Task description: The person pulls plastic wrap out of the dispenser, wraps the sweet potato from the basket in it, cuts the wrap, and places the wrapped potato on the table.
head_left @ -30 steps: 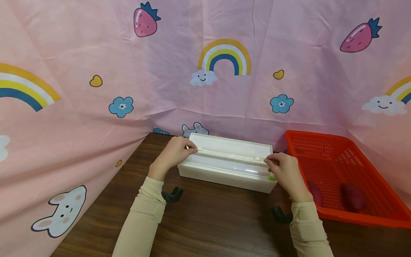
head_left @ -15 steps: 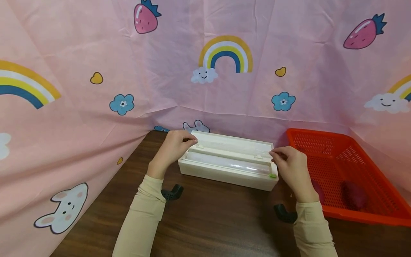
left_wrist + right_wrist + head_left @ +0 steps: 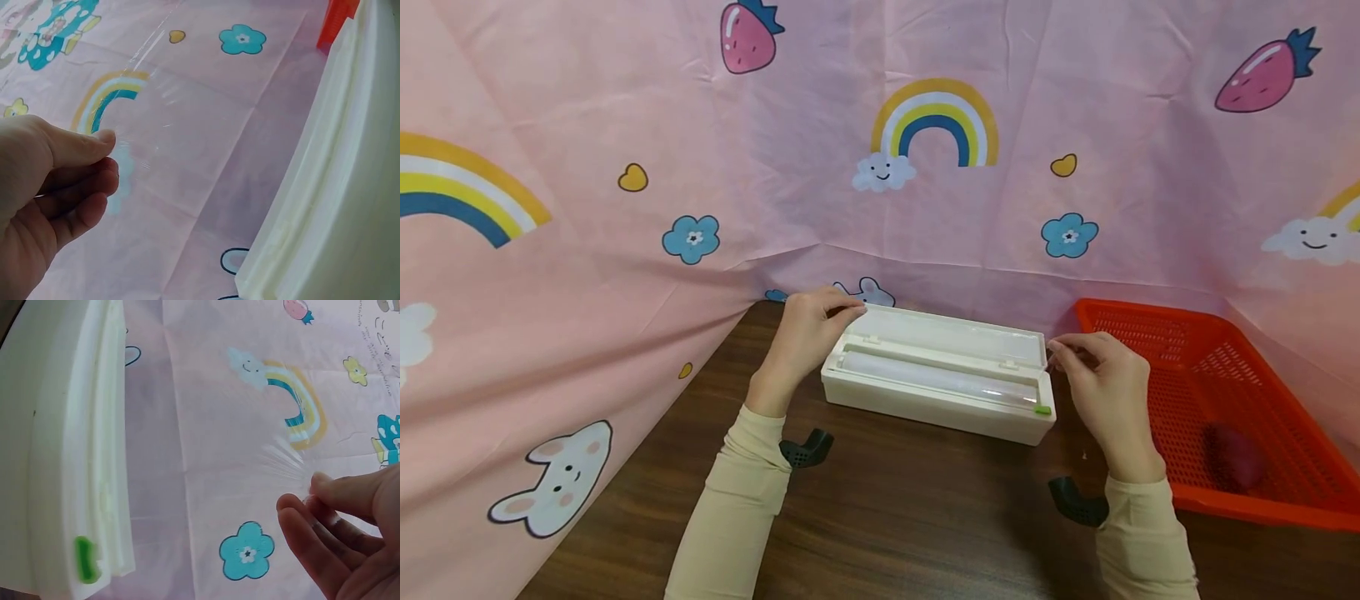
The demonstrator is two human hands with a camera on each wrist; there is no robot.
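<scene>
A white cling film dispenser stands on the table with its lid tilted back and a green tab at its right end. Inside lies a pale roll. My left hand, above the box's left end, pinches one corner of a clear sheet of cling film between thumb and fingertips. Beyond the right end, my right hand pinches the opposite corner. Fine creases fan out from that grip in the film. The sheet stretches between both hands and is barely visible in the head view.
On the right is a red perforated basket with a dark purple-red rounded item inside. Black curved pieces show beside both wrists. A pink printed cloth hangs behind and to the sides of the brown wooden table.
Both hands have risen away from the dispenser, drawing the film up and out with them. The right hand has also shifted right, past the box's end.
</scene>
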